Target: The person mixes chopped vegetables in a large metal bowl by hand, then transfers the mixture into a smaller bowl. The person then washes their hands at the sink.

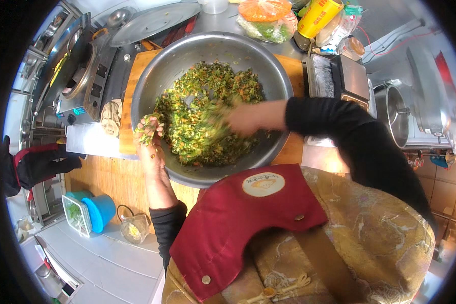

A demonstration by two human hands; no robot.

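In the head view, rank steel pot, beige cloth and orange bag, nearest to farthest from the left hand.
From the left hand:
1. Beige cloth: just left.
2. Orange bag: ahead and right.
3. Steel pot: far right.

Printed characters mark the yellow package (319,18) and the white badge (264,185) on the red apron (228,223).

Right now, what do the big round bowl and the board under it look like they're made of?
The bowl looks like metal, perhaps stainless steel: grey, smooth and softly shiny. The board looks like wood or bamboo, because it's warm tan; I can't tell which.
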